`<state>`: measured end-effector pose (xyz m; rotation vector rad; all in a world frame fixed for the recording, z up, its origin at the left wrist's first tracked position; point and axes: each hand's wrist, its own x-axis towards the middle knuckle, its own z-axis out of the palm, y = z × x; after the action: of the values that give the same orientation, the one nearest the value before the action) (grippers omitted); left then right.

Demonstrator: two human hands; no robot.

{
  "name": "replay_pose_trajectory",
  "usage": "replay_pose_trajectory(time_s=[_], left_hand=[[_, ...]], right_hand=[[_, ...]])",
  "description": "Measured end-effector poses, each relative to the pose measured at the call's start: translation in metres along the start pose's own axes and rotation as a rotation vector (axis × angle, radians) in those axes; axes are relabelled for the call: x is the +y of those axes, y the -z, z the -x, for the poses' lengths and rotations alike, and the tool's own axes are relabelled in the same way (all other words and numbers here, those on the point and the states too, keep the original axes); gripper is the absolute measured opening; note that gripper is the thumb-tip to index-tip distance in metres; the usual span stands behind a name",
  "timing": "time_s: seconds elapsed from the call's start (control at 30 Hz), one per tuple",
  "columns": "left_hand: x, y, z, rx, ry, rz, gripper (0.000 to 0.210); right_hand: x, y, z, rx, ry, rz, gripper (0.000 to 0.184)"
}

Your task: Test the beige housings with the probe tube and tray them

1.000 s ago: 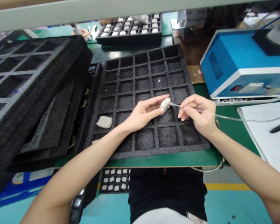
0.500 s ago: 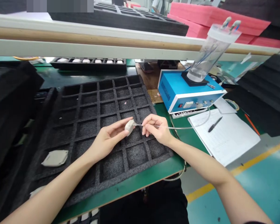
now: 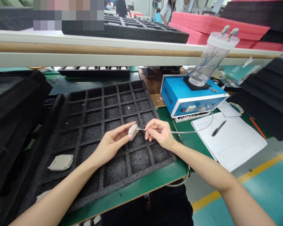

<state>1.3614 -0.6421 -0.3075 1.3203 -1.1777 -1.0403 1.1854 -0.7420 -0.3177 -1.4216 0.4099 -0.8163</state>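
Observation:
Over the black foam tray (image 3: 129, 175), my left hand (image 3: 112, 142) pinches a small beige plastic housing (image 3: 132, 131) between thumb and fingers. My right hand (image 3: 160, 133) is closed on a thin clear tube (image 3: 185, 132), whose narrow tip meets the right side of the housing. From my right hand the tube curves back to the front of a blue box machine (image 3: 195, 105). Another beige housing (image 3: 60, 162) lies in a compartment at the tray's left. A further housing (image 3: 42, 195) is partly hidden behind my left forearm.
A clear cylinder (image 3: 209, 59) stands tilted on the blue machine. Right of the tray lie papers (image 3: 235, 138) with a black pen (image 3: 219, 128). A shelf beam (image 3: 108, 59) crosses above the bench. Stacked black foam (image 3: 11, 125) stands at left. People are in the background.
The camera view has tilted up slightly, so the scene sits lower in the picture. Both hands keep hold of the housing and tube, with the tip still at the housing.

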Motion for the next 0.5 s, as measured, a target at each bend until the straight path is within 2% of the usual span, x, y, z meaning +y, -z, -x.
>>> replay_pose_trajectory(time_s=[0.23,0.5], left_hand=[[-0.0004,0.0002,-0.0005,-0.009,0.01,-0.026,0.058],[-0.0033,0.0007,-0.0001,-0.003,-0.015,0.009,0.05]], right_hand=[[0.0,-0.0006,-0.0008,0.009,0.006,-0.002,0.004],[0.0012,-0.0003,-0.0005,0.004,0.016,-0.012,0.004]])
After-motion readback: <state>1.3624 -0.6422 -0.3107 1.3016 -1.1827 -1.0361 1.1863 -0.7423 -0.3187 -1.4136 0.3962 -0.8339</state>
